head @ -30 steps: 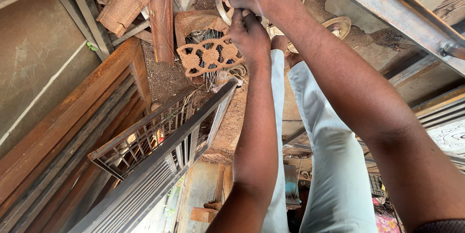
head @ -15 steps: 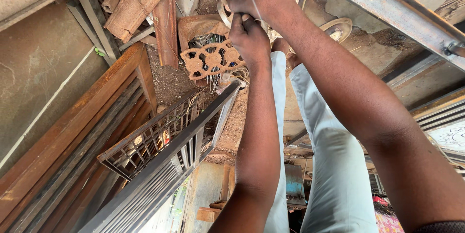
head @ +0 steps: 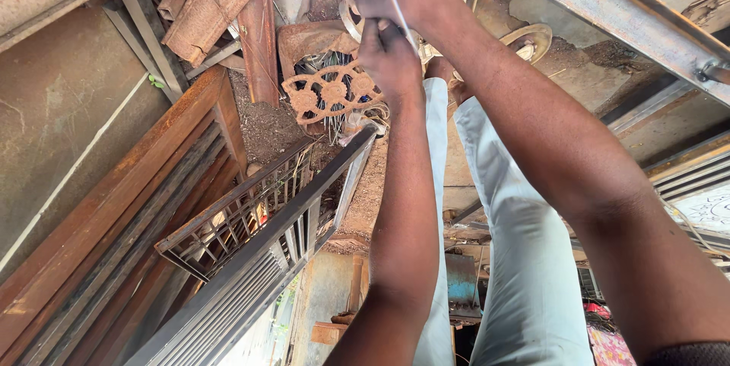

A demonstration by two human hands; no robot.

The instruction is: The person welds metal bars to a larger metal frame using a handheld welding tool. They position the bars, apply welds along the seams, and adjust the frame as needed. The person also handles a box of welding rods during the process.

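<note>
rusty metal ornament (head: 332,92), matt grey metal gate (head: 251,275)

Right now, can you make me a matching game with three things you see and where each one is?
Things:
1. ornate rusty casting
2. grey metal grille
3. steel beam

Places:
A. top right, slanting across
B. just left of the left hand
C. lower left, leaning among rusty frames

Pairs: 1-B, 2-C, 3-A
</note>
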